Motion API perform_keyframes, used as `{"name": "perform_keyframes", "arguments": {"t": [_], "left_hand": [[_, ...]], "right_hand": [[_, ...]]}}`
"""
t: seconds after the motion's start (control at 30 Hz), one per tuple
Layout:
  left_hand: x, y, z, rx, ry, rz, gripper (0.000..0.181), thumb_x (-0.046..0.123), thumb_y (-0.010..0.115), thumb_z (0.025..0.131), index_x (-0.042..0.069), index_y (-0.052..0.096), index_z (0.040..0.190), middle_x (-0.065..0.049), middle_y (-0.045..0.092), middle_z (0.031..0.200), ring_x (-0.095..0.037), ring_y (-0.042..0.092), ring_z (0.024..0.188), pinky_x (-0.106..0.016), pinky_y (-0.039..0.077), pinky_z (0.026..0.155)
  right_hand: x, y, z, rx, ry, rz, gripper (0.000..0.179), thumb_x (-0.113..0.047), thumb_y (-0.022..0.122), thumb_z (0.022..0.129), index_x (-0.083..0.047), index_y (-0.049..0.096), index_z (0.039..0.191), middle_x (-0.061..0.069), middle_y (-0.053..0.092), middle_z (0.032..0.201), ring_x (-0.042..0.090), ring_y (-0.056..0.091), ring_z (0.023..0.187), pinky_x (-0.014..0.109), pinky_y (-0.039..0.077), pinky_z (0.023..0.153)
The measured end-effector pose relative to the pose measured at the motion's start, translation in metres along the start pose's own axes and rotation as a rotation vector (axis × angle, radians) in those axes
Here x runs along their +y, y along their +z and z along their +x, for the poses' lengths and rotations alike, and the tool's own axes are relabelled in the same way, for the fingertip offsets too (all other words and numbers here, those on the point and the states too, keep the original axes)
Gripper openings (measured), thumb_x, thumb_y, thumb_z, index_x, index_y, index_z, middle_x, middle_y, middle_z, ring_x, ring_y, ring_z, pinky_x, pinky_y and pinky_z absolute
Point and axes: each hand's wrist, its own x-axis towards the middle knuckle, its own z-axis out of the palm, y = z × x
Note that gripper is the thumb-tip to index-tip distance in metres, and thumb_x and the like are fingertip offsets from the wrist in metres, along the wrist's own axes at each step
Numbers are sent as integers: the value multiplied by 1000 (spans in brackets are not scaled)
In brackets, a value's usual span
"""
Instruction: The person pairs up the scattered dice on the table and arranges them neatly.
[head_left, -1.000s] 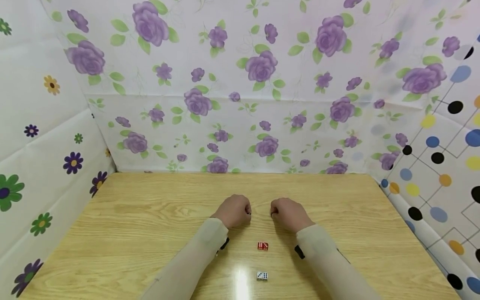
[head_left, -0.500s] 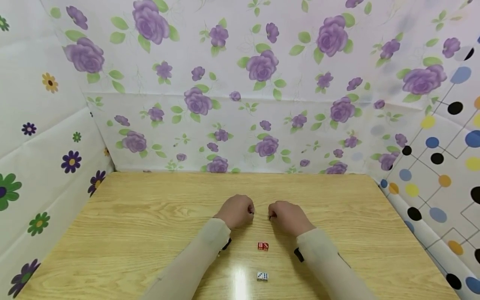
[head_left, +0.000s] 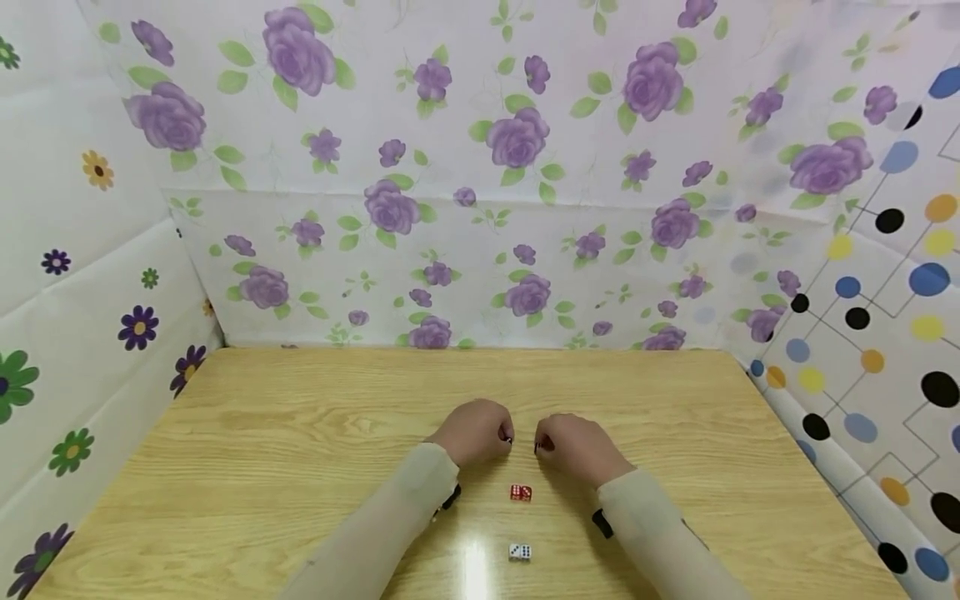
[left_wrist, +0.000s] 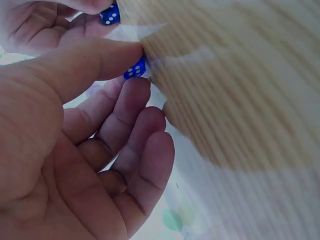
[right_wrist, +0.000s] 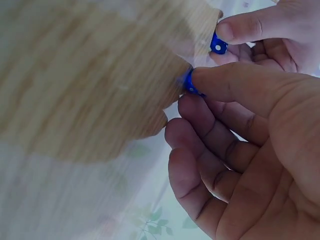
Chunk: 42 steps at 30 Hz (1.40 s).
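Note:
Between thumb and fingers my left hand (head_left: 474, 432) pinches a blue die with white pips (left_wrist: 135, 68), close over the wooden table. My right hand (head_left: 579, 447) pinches a second blue die (right_wrist: 189, 82) the same way, a short gap to the right of the left hand. In the head view the fingers mostly hide both dice. Nearer to me, between the forearms, a pair of red dice (head_left: 521, 492) lies side by side on the table. Closer still sits a pair of white dice (head_left: 520, 552), also side by side.
The wooden table (head_left: 315, 400) meets a purple-flowered cloth wall (head_left: 465, 250) at its far edge. A flower-print sheet (head_left: 112, 300) stands along the left, a dotted sheet (head_left: 855, 350) along the right. A light glare falls left of the white dice.
Both hands have come slightly nearer to me and a little closer together, each still pinching its blue die. The red and white dice keep their places; the head view has shifted slightly.

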Motion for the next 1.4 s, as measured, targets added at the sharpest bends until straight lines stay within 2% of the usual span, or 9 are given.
{"name": "perform_keyframes", "arguments": {"t": [0.13, 0.27, 0.53, 0.77, 0.97, 1.23, 1.4], "left_hand": [[3, 4, 1, -27, 13, 30, 8, 13, 67, 81, 20, 68, 79, 11, 61, 78, -7, 51, 68, -25, 44, 65], [5, 6, 1, -19, 38, 72, 7, 13, 67, 83, 20, 69, 82, 11, 62, 79, -6, 51, 68, -25, 44, 65], [6, -2, -2, 14, 19, 74, 12, 15, 71, 80, 17, 71, 92, 9, 66, 86, -6, 56, 75, -28, 49, 71], [7, -3, -1, 14, 25, 78, 5, 16, 71, 81, 19, 71, 84, 11, 64, 82, -5, 56, 74, -27, 49, 70], [10, -1, 3, 10, 33, 87, 7, 15, 70, 80, 21, 70, 78, 13, 63, 78, -4, 54, 69, -25, 47, 66], [14, 2, 5, 3, 44, 82, 7, 19, 72, 81, 21, 69, 75, 13, 60, 71, -5, 50, 62, -24, 44, 61], [13, 1, 3, 14, 39, 81, 3, 16, 70, 82, 19, 72, 80, 11, 64, 77, -5, 52, 65, -24, 46, 64]], "right_hand": [[-1, 3, -3, -2, -20, -2, 9, -10, 66, 83, -19, 68, 81, -10, 58, 77, 7, 54, 72, 30, 47, 68], [0, 4, -3, -5, -38, -2, 4, -13, 70, 84, -16, 68, 85, -9, 57, 78, 8, 53, 72, 30, 46, 67], [5, 4, -4, -5, -29, 26, 5, -21, 72, 84, -20, 68, 86, -11, 58, 79, 6, 53, 72, 29, 47, 67], [6, 5, -2, 11, -61, -1, 3, -19, 70, 85, -20, 67, 85, -11, 58, 78, 5, 51, 69, 28, 46, 64], [3, 4, -1, 12, -49, -10, 4, -20, 70, 85, -21, 66, 84, -12, 56, 76, 5, 50, 68, 27, 45, 63], [-3, 2, 0, 7, -61, 48, 5, -19, 71, 84, -17, 67, 87, -9, 57, 76, 7, 50, 68, 29, 44, 63], [-1, 2, -1, -17, -28, 78, 10, -20, 71, 85, -16, 66, 93, -8, 56, 76, 9, 49, 68, 29, 43, 64]]}}
